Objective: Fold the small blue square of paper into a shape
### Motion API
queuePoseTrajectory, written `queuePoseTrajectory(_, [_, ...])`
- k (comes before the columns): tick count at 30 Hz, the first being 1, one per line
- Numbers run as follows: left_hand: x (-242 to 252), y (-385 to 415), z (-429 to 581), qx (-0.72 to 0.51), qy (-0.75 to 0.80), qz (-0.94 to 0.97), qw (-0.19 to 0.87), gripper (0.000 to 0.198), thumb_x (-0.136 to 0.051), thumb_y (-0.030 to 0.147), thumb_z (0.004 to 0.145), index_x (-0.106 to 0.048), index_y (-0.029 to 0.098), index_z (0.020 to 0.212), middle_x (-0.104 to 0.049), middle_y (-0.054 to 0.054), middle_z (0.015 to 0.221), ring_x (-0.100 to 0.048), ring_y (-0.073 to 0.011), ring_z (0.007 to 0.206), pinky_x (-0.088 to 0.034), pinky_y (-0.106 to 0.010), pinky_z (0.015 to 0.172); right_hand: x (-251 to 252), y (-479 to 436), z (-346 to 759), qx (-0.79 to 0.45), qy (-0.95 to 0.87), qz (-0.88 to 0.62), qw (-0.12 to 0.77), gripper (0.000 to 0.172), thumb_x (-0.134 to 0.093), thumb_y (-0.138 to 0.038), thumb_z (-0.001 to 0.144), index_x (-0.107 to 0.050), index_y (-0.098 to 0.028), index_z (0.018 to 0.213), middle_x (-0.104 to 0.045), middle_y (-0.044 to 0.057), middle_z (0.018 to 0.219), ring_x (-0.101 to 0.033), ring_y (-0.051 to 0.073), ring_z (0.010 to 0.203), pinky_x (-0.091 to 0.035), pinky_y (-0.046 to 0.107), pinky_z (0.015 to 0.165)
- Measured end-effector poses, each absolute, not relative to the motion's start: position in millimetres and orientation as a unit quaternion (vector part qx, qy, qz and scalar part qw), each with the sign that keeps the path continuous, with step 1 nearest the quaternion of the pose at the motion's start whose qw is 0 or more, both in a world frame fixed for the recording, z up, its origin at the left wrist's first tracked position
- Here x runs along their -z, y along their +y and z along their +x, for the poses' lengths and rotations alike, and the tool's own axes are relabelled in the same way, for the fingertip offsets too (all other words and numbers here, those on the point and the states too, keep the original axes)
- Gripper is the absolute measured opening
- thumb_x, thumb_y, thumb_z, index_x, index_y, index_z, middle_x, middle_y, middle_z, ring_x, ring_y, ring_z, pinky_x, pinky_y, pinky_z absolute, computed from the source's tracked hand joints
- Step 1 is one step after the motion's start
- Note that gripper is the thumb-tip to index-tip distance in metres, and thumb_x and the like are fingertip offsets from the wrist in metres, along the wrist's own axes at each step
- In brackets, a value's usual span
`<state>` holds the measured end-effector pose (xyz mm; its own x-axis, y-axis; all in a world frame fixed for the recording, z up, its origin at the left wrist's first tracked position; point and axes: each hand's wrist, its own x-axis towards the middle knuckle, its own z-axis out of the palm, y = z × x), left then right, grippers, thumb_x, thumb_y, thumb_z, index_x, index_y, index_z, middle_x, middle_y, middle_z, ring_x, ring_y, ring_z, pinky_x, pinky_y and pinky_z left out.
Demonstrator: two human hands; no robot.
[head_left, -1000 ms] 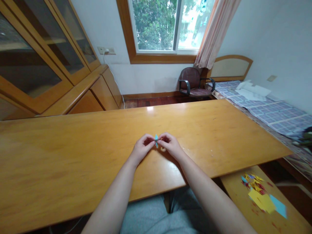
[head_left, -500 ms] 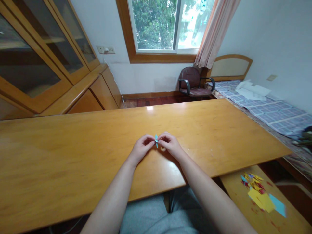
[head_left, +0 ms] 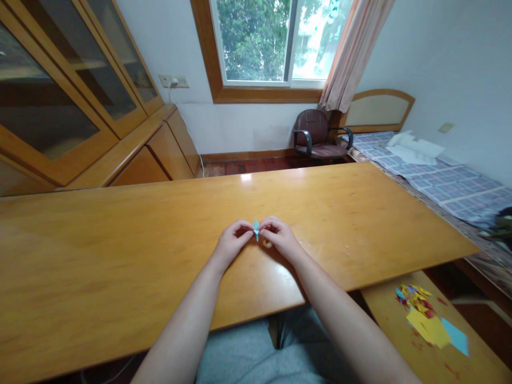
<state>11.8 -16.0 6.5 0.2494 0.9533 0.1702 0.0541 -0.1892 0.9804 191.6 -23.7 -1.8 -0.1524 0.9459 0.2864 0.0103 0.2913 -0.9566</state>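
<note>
A small light-blue piece of folded paper (head_left: 256, 231) is held just above the wooden table (head_left: 140, 256), with pointed ends toward and away from me. My left hand (head_left: 236, 240) pinches its left side between thumb and fingertips. On the opposite side, my right hand (head_left: 279, 234) pinches it the same way, thumb and index finger closed. The fingertips of both hands nearly meet around the paper and cover part of its folds.
On a lower surface at the right lie a pile of colourful folded papers (head_left: 416, 300), yellow sheets (head_left: 430, 328) and a blue sheet (head_left: 456, 337). Beyond the table stand an office chair (head_left: 314, 133) and a bed (head_left: 448, 173). A glass-door cabinet (head_left: 92, 154) lines the left.
Both hands stay in nearly the same place, still pinching the folded paper. The paper has shifted very slightly, and a little more of its middle shows between the fingertips.
</note>
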Motion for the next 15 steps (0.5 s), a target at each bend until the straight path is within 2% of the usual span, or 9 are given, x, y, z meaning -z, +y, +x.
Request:
queuePoseTrajectory(11, [-4.9,-15.5,11.0,-0.463,0.398,0.620,0.493,0.010,-0.068,0.027,0.076,-0.067,0.018,0.080,-0.067,-0.001,0.079,-0.061,-0.0153,0.077,-0.047,-0.026,0.075,2.2,-23.7,191.8,-0.427,-0.623,-0.393,0.524,0.007,-0.066,-0.025,0.078,-0.071,-0.021,0.080,-0.064,0.003,0.084,-0.059,0.015,0.081,-0.046,0.028,0.074])
queuePoseTrajectory(15, [-3.7,-15.1,11.8,-0.464,0.401,0.623,0.486,0.008,-0.067,0.025,0.077,-0.067,0.018,0.080,-0.067,-0.001,0.079,-0.062,-0.0151,0.077,-0.047,-0.026,0.075,0.9,-25.3,190.1,-0.475,-0.582,-0.409,0.518,0.015,-0.065,-0.034,0.081,-0.069,-0.021,0.088,-0.065,0.002,0.081,-0.059,0.013,0.070,-0.047,0.026,0.065])
